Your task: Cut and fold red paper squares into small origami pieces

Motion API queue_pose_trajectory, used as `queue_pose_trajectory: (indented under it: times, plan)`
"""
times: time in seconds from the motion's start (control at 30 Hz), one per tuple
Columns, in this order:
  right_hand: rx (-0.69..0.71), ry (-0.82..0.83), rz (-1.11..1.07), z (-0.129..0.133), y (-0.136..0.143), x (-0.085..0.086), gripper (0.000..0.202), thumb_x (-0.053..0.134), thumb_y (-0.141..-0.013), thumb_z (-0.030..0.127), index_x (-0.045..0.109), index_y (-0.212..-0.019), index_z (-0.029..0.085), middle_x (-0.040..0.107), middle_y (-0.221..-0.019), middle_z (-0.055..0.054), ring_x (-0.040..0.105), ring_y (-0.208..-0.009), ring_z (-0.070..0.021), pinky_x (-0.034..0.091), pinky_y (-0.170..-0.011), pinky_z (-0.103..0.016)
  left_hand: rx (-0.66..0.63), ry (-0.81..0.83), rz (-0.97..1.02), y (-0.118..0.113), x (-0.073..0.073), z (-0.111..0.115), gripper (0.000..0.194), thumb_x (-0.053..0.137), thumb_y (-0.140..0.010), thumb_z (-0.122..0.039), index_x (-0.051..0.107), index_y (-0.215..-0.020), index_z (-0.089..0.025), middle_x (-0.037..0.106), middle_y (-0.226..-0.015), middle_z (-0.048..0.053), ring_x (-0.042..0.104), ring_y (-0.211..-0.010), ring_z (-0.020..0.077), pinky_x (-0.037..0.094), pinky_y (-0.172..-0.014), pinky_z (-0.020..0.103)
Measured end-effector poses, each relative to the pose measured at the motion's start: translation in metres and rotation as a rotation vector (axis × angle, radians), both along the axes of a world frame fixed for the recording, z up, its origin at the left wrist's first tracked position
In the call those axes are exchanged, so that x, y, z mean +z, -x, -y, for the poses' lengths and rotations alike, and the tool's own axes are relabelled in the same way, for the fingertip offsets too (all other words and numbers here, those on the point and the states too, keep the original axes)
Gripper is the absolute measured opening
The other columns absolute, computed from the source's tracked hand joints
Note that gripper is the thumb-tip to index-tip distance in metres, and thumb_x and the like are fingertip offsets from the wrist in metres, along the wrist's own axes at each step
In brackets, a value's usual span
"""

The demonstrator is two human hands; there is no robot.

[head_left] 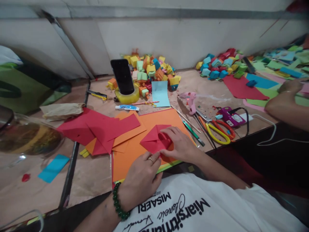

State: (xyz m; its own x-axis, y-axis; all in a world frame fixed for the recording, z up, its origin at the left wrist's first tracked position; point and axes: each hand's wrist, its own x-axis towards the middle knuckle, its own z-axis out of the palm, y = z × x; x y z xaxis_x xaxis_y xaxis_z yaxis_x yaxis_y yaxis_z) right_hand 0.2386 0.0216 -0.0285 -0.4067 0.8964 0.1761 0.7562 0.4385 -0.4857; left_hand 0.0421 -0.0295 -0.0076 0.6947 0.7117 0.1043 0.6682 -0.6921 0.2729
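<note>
A folded sheet of red paper (152, 139) lies on an orange sheet (131, 161), close to the front of the table. My right hand (180, 145) curls its fingers over the right side of the red paper and pinches a raised flap. At the lower corner, the closed fingers of my left hand (143, 172) grip the same paper; a ring and a green bead bracelet are on this hand and wrist. Exactly what the fingertips press is partly hidden. Under the orange sheet, red, yellow and green sheet edges show.
Red sheets (101, 127) lie at left, near a jar (31, 135). A phone (122, 76) leans in a tape roll (127, 96) before colourful paper cubes (147, 69). To the right are a glue gun (190, 101), scissors (217, 130), a cutter (193, 132) and another person's arm (287, 104).
</note>
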Motion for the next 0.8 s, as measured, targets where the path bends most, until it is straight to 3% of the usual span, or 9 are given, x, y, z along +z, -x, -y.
queue_pose_trajectory:
  times: [0.07, 0.13, 0.3, 0.47, 0.67, 0.8]
  plan:
    - [-0.025, 0.019, 0.004, 0.002, -0.002, 0.001, 0.069, 0.075, -0.069, 0.031, 0.045, -0.13, 0.019, 0.054, -0.123, -0.013, 0.052, -0.114, -0.0306, 0.047, -0.095, -0.049, 0.014, 0.005, -0.001, -0.001, 0.002, 0.001, 0.028, 0.061, -0.077, -0.019, 0.066, -0.104, -0.013, 0.07, -0.111, 0.011, 0.061, -0.093, 0.0262, 0.057, -0.083, 0.04]
    - [-0.043, 0.034, -0.021, 0.002, -0.005, -0.001, 0.074, 0.074, -0.069, 0.03, 0.041, -0.134, 0.019, 0.052, -0.127, -0.014, 0.05, -0.118, -0.0308, 0.045, -0.1, -0.05, 0.034, 0.0, 0.01, -0.001, 0.001, 0.002, 0.026, 0.06, -0.077, -0.019, 0.067, -0.102, -0.014, 0.071, -0.112, 0.01, 0.062, -0.093, 0.026, 0.057, -0.083, 0.039]
    - [-0.05, 0.042, -0.117, -0.003, -0.02, -0.006, 0.056, 0.059, -0.08, 0.019, 0.041, -0.133, 0.022, 0.055, -0.123, -0.012, 0.052, -0.118, -0.0267, 0.046, -0.101, -0.049, 0.06, -0.077, 0.081, 0.002, -0.006, 0.004, 0.026, 0.057, -0.077, -0.016, 0.068, -0.101, -0.016, 0.072, -0.112, 0.007, 0.063, -0.096, 0.0255, 0.058, -0.083, 0.038]
    - [-0.067, -0.042, -0.22, -0.007, -0.026, -0.012, 0.05, 0.045, -0.08, 0.006, 0.043, -0.128, 0.019, 0.056, -0.115, -0.013, 0.058, -0.104, -0.0232, 0.051, -0.092, -0.045, 0.07, -0.138, 0.079, 0.003, -0.007, 0.004, 0.027, 0.055, -0.077, -0.015, 0.068, -0.101, -0.016, 0.072, -0.111, 0.008, 0.064, -0.096, 0.0253, 0.058, -0.083, 0.039]
    - [-0.049, -0.081, -0.291, -0.011, -0.029, -0.021, 0.045, 0.043, -0.08, 0.004, 0.047, -0.122, 0.019, 0.058, -0.109, -0.012, 0.059, -0.101, -0.0218, 0.053, -0.088, -0.043, 0.059, -0.113, 0.048, 0.002, -0.004, 0.004, 0.027, 0.055, -0.077, -0.014, 0.066, -0.101, -0.016, 0.072, -0.111, 0.01, 0.064, -0.096, 0.0247, 0.057, -0.083, 0.039]
    - [-0.069, -0.131, -0.273, -0.007, -0.029, -0.012, 0.046, 0.047, -0.075, 0.002, 0.05, -0.118, 0.02, 0.056, -0.115, -0.012, 0.058, -0.106, -0.0222, 0.052, -0.092, -0.042, 0.046, -0.097, 0.046, -0.002, -0.001, 0.003, 0.017, 0.055, -0.082, -0.019, 0.064, -0.096, -0.017, 0.071, -0.107, 0.011, 0.063, -0.093, 0.025, 0.055, -0.083, 0.041]
